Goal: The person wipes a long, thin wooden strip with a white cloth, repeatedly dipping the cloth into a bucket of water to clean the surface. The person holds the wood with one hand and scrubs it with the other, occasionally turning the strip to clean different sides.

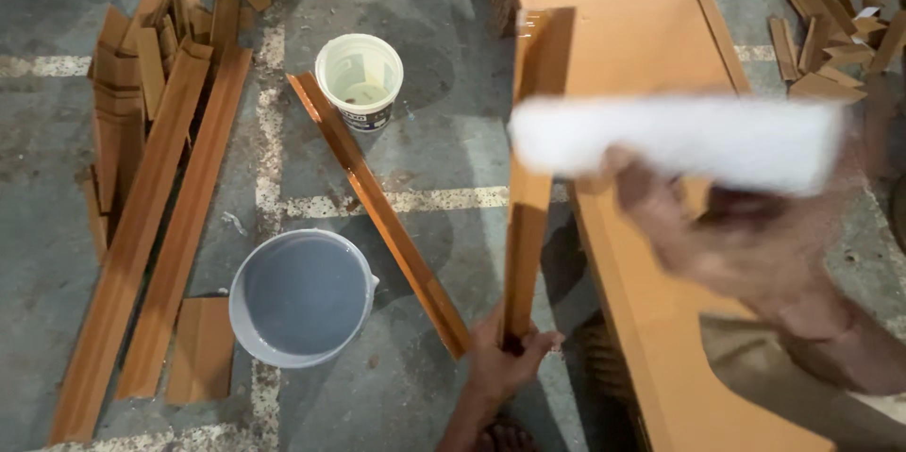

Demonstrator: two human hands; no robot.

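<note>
My left hand [505, 362] grips the near end of a long orange-brown wooden strip [533, 141], which points away from me and looks glossy at its far end. My right hand [727, 235], blurred by motion, holds a white rectangular pad or roller [675, 142] across the strip's middle. Beside the strip on the right lies a wide orange board [628, 27] on a stack.
A glossy wooden strip [377, 207] lies slanted on the concrete floor. A white bucket [360, 79] with a little liquid stands behind it, and a grey bucket of water [300, 296] in front. Wooden strips are piled at left [156, 178]; offcuts lie at top right [830, 27].
</note>
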